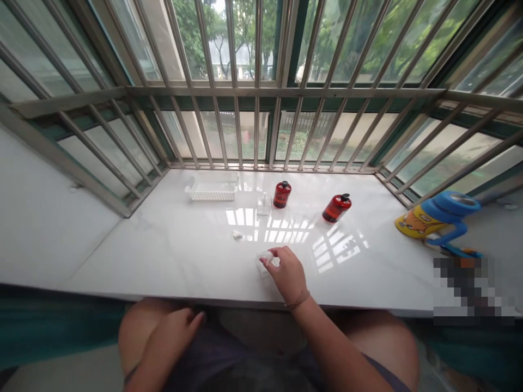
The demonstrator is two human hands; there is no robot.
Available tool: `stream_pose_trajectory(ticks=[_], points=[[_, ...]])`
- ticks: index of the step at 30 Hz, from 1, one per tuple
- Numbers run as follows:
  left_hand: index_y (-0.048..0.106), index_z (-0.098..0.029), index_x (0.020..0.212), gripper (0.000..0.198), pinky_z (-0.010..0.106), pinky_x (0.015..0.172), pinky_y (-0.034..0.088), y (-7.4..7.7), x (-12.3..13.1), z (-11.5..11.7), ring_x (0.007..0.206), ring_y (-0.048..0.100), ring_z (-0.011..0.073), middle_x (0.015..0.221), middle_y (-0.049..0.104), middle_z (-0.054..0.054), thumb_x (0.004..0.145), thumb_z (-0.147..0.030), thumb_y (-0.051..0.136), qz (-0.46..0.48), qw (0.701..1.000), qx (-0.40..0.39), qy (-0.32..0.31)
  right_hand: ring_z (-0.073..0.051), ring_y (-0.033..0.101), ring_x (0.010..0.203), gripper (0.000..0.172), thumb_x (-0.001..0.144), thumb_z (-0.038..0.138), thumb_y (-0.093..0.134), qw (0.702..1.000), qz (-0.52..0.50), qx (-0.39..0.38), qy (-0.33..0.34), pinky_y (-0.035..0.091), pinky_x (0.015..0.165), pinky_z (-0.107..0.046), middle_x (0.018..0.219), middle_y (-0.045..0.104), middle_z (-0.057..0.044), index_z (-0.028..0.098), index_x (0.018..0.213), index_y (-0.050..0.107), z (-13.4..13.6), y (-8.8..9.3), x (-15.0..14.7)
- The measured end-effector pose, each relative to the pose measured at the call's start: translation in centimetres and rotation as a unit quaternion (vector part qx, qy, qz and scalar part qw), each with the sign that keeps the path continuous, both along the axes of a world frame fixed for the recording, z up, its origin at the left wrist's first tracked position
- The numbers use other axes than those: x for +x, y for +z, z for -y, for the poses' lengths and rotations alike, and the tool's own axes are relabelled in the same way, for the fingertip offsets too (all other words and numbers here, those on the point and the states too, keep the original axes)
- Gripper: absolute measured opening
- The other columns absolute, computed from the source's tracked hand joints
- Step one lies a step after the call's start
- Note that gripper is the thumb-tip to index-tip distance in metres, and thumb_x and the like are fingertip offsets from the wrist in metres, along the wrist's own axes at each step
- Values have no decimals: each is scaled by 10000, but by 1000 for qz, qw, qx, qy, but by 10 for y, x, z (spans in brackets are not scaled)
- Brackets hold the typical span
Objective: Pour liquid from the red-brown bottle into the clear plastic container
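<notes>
My right hand (287, 272) rests on the white marble sill (171, 250) near its front edge, fingers pinched on a small clear plastic piece (265, 257). My left hand (180, 322) lies on my thigh below the sill, fingers loosely curled, holding nothing. Farther back stand a red bottle with a black cap (281, 194) and a second red bottle (336, 207) that leans to the right. A small clear bottle (263, 204) sits just left of the first red one. A tiny clear bit (237, 235) lies loose on the sill.
A white slotted plastic basket (212, 189) sits at the back left of the sill. A yellow and blue children's cup (439, 218) lies at the right edge. Metal window bars (257, 92) enclose the back and both sides.
</notes>
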State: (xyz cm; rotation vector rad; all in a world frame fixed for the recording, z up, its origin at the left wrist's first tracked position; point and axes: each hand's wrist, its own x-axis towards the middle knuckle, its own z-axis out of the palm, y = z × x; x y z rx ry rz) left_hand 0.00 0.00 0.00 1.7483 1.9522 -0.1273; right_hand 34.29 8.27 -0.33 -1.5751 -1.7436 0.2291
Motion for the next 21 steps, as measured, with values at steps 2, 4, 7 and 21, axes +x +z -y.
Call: stream_pose_trajectory(ticks=[2,4,7,21], points=[[763,-229,1214,420,390,937,596,7,39,-7,1037,772,291,1167,805,103,974,-531,598,142,988,29,-44,-269,672,942,200,971,427,756,1000,8,0,3,551,864,-399,955,717,-67,233,991,712,5,3,-9],[587,-248,1495,712,451,1149,521,11,77,-21,1350,645,320,1498,659,121,855,-484,794,201,962,155,-103,-284,660,975,196,967,426,766,1000,10,3,12,544,898,-417,963,720,-73,236,997,726,9,6,-15],[498,-217,1546,940,526,1230,460,6,122,-53,1467,543,350,1575,575,164,733,-412,925,236,928,246,-148,-286,655,971,190,987,427,739,1000,-6,4,31,542,901,-430,964,720,-77,242,1029,743,15,9,-19],[679,-226,1313,601,443,1052,537,-2,156,-79,1163,710,309,1277,754,98,748,-337,849,271,918,200,-209,-302,606,934,72,1003,313,681,999,-12,-8,50,528,873,-485,932,668,-65,268,1053,707,47,8,-10]])
